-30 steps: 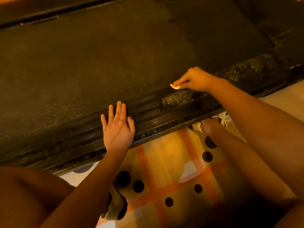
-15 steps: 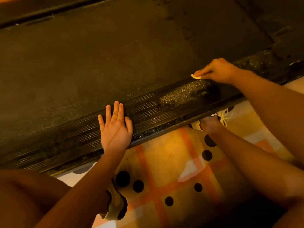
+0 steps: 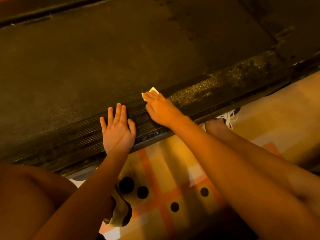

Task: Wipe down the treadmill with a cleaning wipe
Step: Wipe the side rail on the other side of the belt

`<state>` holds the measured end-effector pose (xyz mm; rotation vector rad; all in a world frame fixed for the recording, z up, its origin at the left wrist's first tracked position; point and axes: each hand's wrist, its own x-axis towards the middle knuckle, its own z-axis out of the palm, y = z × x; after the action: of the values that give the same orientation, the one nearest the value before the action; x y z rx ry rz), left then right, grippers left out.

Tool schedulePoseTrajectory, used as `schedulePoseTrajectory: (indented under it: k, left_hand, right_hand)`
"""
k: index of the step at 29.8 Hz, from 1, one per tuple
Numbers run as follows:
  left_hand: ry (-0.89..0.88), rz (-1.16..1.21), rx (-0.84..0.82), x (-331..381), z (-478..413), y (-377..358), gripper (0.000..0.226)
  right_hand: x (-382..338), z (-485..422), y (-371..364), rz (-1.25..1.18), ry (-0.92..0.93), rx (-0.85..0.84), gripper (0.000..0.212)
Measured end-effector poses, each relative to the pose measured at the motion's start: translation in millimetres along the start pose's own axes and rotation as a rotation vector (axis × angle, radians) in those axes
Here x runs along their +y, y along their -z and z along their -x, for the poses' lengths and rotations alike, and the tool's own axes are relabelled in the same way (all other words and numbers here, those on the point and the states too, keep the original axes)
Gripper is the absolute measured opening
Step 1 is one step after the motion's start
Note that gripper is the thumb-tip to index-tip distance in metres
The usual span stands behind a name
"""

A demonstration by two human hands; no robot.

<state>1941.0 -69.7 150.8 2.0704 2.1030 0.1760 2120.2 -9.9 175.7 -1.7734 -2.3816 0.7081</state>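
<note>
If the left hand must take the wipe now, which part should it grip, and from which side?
Probably the pale corner of the wipe that shows past the right hand's fingertips, toward the belt. The rest lies flat on the rail under those fingers, so only this edge is free. The left hand would likely pinch it from the belt side.

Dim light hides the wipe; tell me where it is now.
Head view, just above centre: the wipe pokes out from under the right hand on the ribbed side rail, right of the left hand.
</note>
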Motion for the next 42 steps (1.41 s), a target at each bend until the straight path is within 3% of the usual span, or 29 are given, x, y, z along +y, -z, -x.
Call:
schedulePoseTrajectory:
  k: [8, 16, 24, 32, 39, 42]
  left_hand:
    - [0.003, -0.001, -0.012, -0.5, -0.9, 1.3, 0.058]
    - [-0.001, -0.011, -0.023, 1.5, -0.3, 4.5, 0.058]
    - [-0.012, -0.020, -0.023, -1.1, -0.9, 1.8, 0.059]
    - [-0.007, -0.034, -0.005, 1.0, -0.3, 2.0, 0.058]
    - [-0.006, -0.020, 0.010, 2.5, 0.8, 1.0, 0.057]
    - [-0.005, -0.026, 0.007, 0.9, -0.1, 0.6, 0.057]
  right_hand:
    - [-9.1, 98.8, -43.0, -0.074, -0.009, 0.105, 0.057]
    - [-7.0, 17.0, -9.9, -0.118, -0.162, 0.006, 0.063]
    - [-13.3, 106.9, -31.6, -0.076, -0.145, 0.050, 0.064]
    - [-1.8, 29.9, -15.7, -0.021, -0.177, 0.017, 0.064]
    - [3.1, 103.1, -20.2, 0.028, -0.121, -0.035, 0.069]
    - [4.2, 81.9, -17.5, 0.047, -0.154, -0.021, 0.070]
